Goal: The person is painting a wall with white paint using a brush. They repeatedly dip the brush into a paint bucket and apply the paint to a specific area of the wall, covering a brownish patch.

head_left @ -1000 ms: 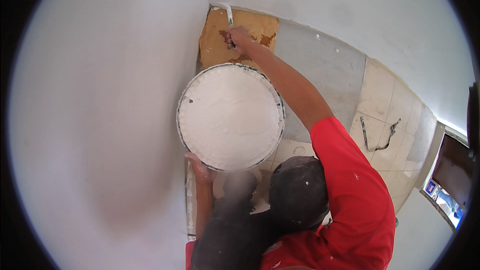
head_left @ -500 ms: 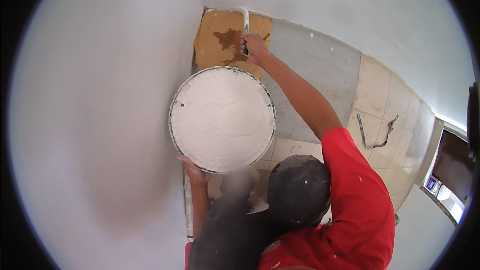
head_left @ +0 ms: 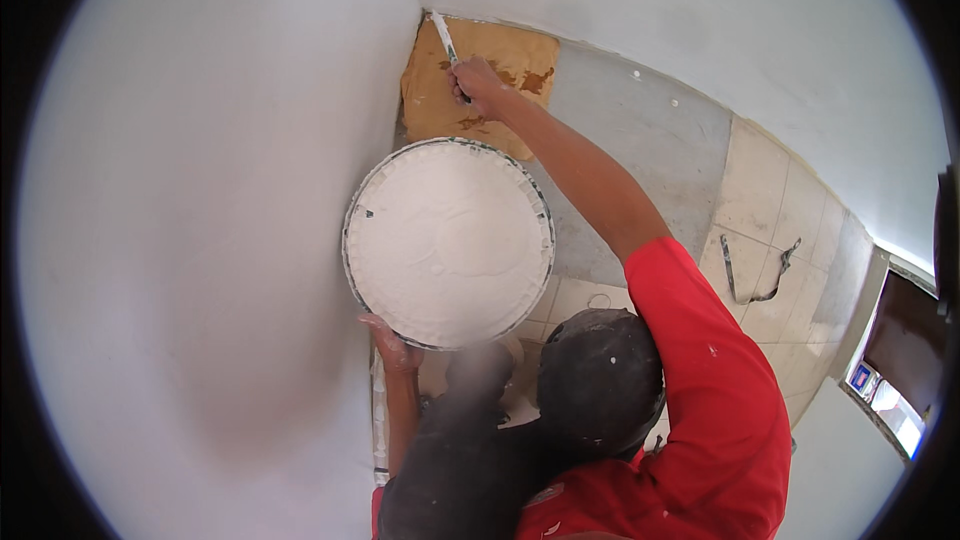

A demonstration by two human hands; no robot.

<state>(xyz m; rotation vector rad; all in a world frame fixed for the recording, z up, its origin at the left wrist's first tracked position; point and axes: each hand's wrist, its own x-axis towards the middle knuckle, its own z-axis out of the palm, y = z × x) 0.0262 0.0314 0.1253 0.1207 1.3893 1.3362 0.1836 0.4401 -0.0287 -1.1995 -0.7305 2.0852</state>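
Note:
A round bucket [head_left: 448,240] full of thick white paint or filler takes up the middle of the view, close beside the left wall. At its near left edge is my left hand [head_left: 398,345], smeared with white and gripping its side; some fingers are hidden. My right hand [head_left: 477,87] reaches far past the bucket, closed round the handle of a slim tool [head_left: 443,33]. The tool's end is coated white and points at the floor corner where two walls meet. Its exact kind cannot be made out.
A stained brown cardboard sheet [head_left: 480,40] lies on the floor in the corner. Grey flooring [head_left: 640,130] and beige tiles [head_left: 755,170] stretch right, with a dark strap [head_left: 763,295] on them. My bent knee [head_left: 600,380] is near the bucket. A framed opening [head_left: 905,340] is far right.
My right hand has moved left, and the tool now tilts left with its white end in the corner. Before, it stood more upright, further right. My left hand stays on the bucket.

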